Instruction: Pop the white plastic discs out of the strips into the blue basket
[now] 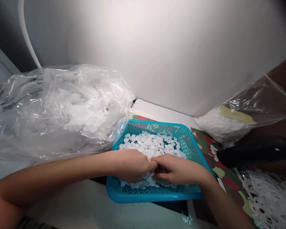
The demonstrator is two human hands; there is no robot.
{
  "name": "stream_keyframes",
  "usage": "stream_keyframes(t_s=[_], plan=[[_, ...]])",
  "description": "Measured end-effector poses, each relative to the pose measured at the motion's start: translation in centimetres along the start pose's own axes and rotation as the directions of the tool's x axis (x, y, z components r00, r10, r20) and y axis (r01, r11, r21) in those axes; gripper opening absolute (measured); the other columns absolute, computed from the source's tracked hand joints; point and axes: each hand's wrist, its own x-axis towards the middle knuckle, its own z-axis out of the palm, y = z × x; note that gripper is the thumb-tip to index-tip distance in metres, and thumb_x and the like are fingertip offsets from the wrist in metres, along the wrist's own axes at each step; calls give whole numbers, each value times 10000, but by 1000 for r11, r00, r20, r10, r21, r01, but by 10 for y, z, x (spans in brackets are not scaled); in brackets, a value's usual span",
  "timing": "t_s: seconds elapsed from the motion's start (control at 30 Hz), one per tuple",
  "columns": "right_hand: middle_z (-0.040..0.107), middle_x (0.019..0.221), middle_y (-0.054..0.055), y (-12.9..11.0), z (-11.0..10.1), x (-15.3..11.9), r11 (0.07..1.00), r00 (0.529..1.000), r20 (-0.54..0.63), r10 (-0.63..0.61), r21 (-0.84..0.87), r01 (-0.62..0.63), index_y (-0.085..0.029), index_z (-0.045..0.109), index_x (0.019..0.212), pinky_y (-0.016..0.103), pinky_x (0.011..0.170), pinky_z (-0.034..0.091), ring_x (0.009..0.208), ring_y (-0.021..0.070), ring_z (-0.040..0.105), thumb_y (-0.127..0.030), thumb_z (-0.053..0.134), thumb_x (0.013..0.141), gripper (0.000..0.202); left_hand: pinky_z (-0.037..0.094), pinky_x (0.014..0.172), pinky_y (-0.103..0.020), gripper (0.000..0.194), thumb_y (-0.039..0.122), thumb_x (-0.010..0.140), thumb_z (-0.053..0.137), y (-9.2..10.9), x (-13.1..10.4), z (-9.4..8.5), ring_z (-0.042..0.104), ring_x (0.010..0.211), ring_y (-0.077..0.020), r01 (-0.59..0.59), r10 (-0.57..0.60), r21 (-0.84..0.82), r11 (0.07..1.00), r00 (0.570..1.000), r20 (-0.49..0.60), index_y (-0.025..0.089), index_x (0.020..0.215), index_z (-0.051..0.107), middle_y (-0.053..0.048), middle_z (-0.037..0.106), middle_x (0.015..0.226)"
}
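While together, hands (pixel 131 165) (pixel 181 169) over plain discs (pixel 152 143)

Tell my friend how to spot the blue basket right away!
Find the big clear bag on the left. Just right of it, under the left hand and right hand, sits the basket holding white discs. Unlike the see-through bag, it's bright blue with slotted sides.

Left hand (pixel 133 165), right hand (pixel 177 168) together over white discs (pixel 154 144) in blue basket (pixel 154 197); clear plastic bag (pixel 47 124) beside basket.
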Motion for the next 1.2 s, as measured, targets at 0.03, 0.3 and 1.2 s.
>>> stream_keyframes(t_s=[0.03, 0.3, 1.2], plan=[[595, 772, -3, 0, 0, 0, 1000, 1000, 2, 1, 2, -1, -182, 513, 808, 212, 578, 357, 679, 131, 516, -217, 496, 775, 51, 267, 362, -252, 138, 215, 815, 423, 0, 0, 0, 464, 397, -148, 3, -3, 0, 1000, 1000, 2, 175, 903, 522, -34, 602, 596], [597, 781, -1, -1, 0, 0, 1000, 1000, 3, 3, 9, -3, -182, 518, 817, 214, 580, 357, 683, 132, 517, -213, 500, 774, 56, 237, 348, -245, 136, 223, 811, 428, -1, 0, -2, 473, 399, -147, 11, -11, -6, 1000, 1000, 15, 176, 899, 520, -35, 594, 585], [584, 757, -5, -2, -1, 0, 1000, 1000, 12, 6, 9, -6, -180, 509, 798, 211, 573, 351, 669, 126, 508, -210, 498, 769, 43, 239, 353, -244, 90, 227, 805, 448, 0, 0, 0, 459, 387, -132, 19, -19, -4, 1000, 1000, -22, 184, 852, 512, -18, 564, 550]])
